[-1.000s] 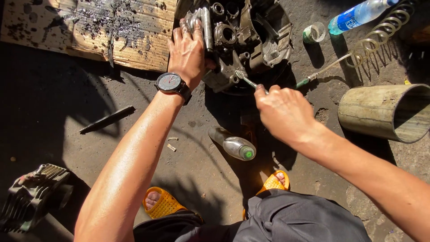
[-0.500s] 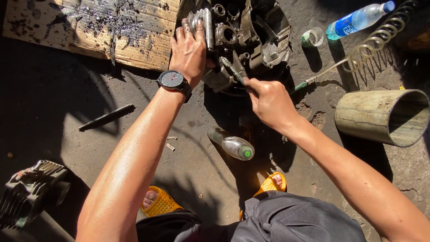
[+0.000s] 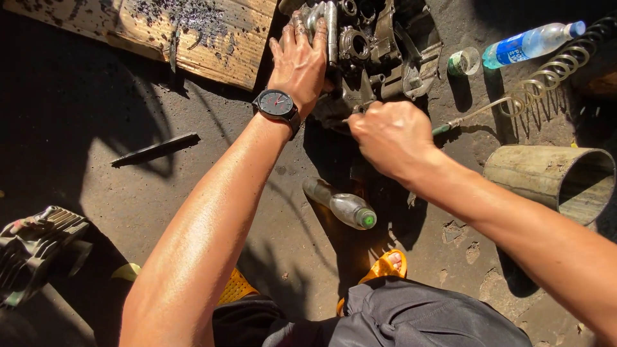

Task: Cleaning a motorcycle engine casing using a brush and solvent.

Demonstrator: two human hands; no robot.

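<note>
A greasy metal engine casing (image 3: 385,45) lies on the dirt ground at the top centre. My left hand (image 3: 299,58), with a black wristwatch, rests flat on the casing's left side, fingers on a curved metal part. My right hand (image 3: 392,135) is closed in a fist at the casing's lower edge, gripping a thin metal tool whose tip just shows to the left of the knuckles. Most of the tool is hidden inside the fist.
A small plastic bottle with a green cap (image 3: 344,205) lies below my hands. A green-handled screwdriver (image 3: 450,126), coil spring (image 3: 553,71), water bottle (image 3: 530,42) and open metal cylinder (image 3: 553,183) lie right. A wooden board (image 3: 193,32), dark bar (image 3: 154,149) and finned engine part (image 3: 35,247) lie left.
My right hand has moved up and left with the thin tool, from over the ground to the casing's lower edge. The left hand has stayed pressed on the casing.
</note>
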